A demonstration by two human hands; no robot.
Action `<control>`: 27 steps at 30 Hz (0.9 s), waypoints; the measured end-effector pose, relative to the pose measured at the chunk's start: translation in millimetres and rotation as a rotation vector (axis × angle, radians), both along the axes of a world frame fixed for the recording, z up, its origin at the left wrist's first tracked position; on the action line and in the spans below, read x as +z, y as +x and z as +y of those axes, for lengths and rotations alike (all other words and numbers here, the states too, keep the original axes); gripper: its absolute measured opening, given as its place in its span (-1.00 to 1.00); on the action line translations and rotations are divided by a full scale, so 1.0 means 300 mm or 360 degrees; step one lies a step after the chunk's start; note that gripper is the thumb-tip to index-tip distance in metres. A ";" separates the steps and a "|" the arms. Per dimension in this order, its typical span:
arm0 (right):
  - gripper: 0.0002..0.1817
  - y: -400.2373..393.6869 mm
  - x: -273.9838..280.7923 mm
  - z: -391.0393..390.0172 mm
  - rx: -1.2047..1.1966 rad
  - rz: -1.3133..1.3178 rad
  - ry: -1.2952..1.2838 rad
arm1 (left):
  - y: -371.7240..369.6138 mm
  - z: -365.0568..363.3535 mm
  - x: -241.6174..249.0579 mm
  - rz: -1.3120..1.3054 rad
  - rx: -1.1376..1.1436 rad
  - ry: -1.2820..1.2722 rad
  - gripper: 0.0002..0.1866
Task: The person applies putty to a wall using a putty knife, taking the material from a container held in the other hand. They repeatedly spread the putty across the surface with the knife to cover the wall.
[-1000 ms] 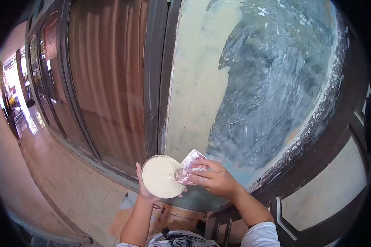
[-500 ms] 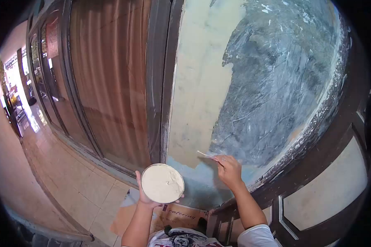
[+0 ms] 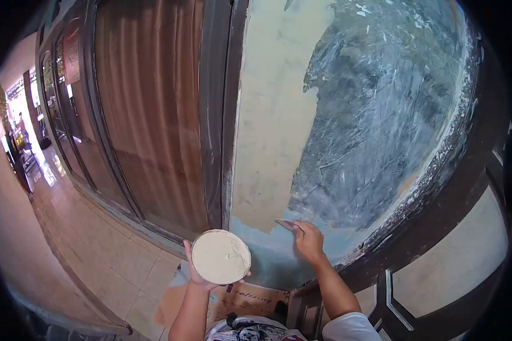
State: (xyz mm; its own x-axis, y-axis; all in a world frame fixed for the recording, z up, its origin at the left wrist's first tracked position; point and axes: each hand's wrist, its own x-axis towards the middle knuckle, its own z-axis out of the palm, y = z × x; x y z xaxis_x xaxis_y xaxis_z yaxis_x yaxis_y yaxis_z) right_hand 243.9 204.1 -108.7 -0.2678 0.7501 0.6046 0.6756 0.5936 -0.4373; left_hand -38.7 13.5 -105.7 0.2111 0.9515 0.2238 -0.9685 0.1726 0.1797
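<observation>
Cupped from below and the side, a round tub (image 3: 221, 257) of cream putty rests in my left hand (image 3: 197, 277). My right hand (image 3: 309, 242) is closed around a putty knife (image 3: 285, 223), its blade pointing left at the wall. The blade tip lies at the lower edge of a smooth cream putty layer (image 3: 270, 153). To the right of that layer is bare, streaky grey wall (image 3: 364, 136), and a pale blue band (image 3: 261, 247) runs beneath it.
A dark wooden frame (image 3: 213, 131) and a curtained window (image 3: 151, 113) stand left of the wall. Dark panelled woodwork (image 3: 449, 256) is at the right. Printed cardboard (image 3: 250, 301) lies on the tiled floor (image 3: 125, 256) below me.
My right hand has shifted slightly left and down, and the knife blade has turned to lie at the putty's lower edge. The tub has moved a little left and down.
</observation>
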 end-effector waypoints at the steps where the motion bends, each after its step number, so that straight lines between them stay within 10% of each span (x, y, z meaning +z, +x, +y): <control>1: -0.78 -0.009 -0.017 0.010 0.0038 -0.0041 -0.0032 | 0.016 -0.002 0.022 0.0025 0.0111 -0.0146 0.36; 12: -0.75 -0.042 -0.073 0.012 -0.0047 -0.0144 0.0037 | 0.007 0.012 0.059 0.0467 0.0203 -0.0162 0.45; 16: -0.77 -0.015 0.103 0.030 -0.0116 0.0152 0.0199 | 0.011 -0.002 0.065 -0.0418 -0.0003 -0.0219 0.45; 23: -0.80 -0.054 -0.092 0.034 0.0020 0.0036 0.0178 | 0.006 -0.004 0.076 0.0139 0.0271 -0.0179 0.43; 27: -0.83 -0.036 0.163 0.028 -0.0081 0.0214 0.0378 | -0.031 -0.018 0.026 -0.0128 0.0111 -0.0091 0.43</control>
State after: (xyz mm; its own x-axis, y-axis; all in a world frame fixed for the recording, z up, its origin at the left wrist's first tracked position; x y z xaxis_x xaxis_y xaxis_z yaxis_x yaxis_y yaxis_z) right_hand 232.9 212.5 -60.0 -0.1390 0.5934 0.7928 0.6523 0.6572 -0.3776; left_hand -48.1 8.1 -97.8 0.1277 0.9749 0.1825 -0.9894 0.1123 0.0925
